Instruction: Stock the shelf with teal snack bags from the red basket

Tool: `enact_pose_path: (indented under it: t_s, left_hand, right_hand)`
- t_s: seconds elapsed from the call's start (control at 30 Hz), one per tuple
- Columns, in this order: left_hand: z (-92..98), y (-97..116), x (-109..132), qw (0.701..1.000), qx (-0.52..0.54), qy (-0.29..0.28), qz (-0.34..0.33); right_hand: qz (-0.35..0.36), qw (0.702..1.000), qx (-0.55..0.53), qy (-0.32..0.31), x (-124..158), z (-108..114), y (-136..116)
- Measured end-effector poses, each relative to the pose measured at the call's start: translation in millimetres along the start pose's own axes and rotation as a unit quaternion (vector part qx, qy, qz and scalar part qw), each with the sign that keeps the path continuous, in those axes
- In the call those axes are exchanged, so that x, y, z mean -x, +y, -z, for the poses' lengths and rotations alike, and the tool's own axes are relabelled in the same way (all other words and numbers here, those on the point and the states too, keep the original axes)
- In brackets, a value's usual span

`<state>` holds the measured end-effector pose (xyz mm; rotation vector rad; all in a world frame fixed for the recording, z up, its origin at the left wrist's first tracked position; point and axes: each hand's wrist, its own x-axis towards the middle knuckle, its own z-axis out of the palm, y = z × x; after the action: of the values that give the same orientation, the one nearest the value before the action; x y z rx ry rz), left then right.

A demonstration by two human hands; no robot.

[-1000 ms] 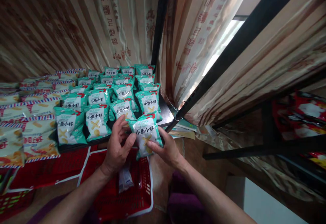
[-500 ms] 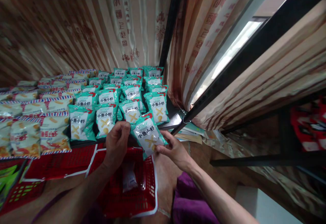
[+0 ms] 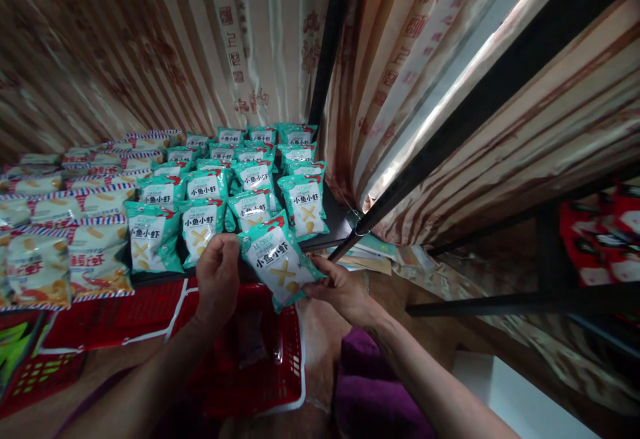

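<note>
A teal-and-white snack bag [image 3: 277, 266] is held tilted in front of the shelf, its printed face turned up toward me. My right hand [image 3: 340, 286] pinches its lower right corner between thumb and fingers. At its upper left corner, my left hand [image 3: 219, 272] is closed, fingers curled against the bag's edge. Rows of matching teal bags [image 3: 203, 226] stand upright on the dark shelf [image 3: 333, 229] just behind. Below my hands sits a red basket [image 3: 280, 386] with a small clear-and-pale packet [image 3: 251, 339] in it.
White bags with striped edges [image 3: 97, 252] fill the shelf's left side. Another red basket [image 3: 113, 316] lies lower left. A black post [image 3: 400, 192] slants up on the right before printed curtains [image 3: 280, 39]. A white box [image 3: 515, 399] stands lower right.
The view has shifted slightly, and the held bag appears a little nearer and more tilted. Both hands keep their places at its corners.
</note>
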<state>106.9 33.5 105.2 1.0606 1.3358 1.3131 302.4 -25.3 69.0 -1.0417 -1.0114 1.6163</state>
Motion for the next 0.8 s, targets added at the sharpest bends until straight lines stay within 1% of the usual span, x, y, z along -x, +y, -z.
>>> enact_pose_path:
  t_s: [0.13, 0.23, 0.33, 0.5, 0.57, 0.63, 0.7, 0.8]
  left_hand:
    - [-0.9, 1.5, -2.8, 0.999, 0.031, 0.000, 0.031]
    - [-1.5, 4.6, -2.0, 0.998, 0.049, -0.031, 0.027]
    - [-1.2, 4.5, 4.5, 0.996, 0.037, -0.080, 0.015]
    - [-3.2, -2.3, 22.9, 0.982, -0.015, -0.186, -0.008]
    - [-6.1, -4.9, 28.5, 0.970, -0.027, -0.240, 0.013]
    - [-9.5, -6.7, 32.2, 0.959, -0.037, -0.277, 0.047]
    - [-12.5, -7.2, 34.3, 0.954, -0.048, -0.290, 0.062]
    - [-15.9, -7.3, 35.6, 0.957, -0.064, -0.279, 0.038]
  right_hand:
    - [0.001, 1.000, -0.009, -0.006, 0.7, 2.5, 0.6]
    - [0.002, 1.000, -0.028, 0.003, 2.3, 0.3, -1.3]
    - [0.022, 0.998, -0.056, 0.033, 3.5, -4.4, -4.3]
    - [0.053, 0.988, -0.083, 0.123, 2.2, -10.8, -7.8]
    - [0.070, 0.981, -0.088, 0.158, 1.2, -11.9, -8.4]
    - [0.084, 0.976, -0.084, 0.182, 0.5, -12.7, -8.9]
    - [0.093, 0.974, -0.069, 0.194, 0.6, -13.8, -9.5]
    - [0.098, 0.974, -0.044, 0.201, 1.9, -15.9, -10.7]
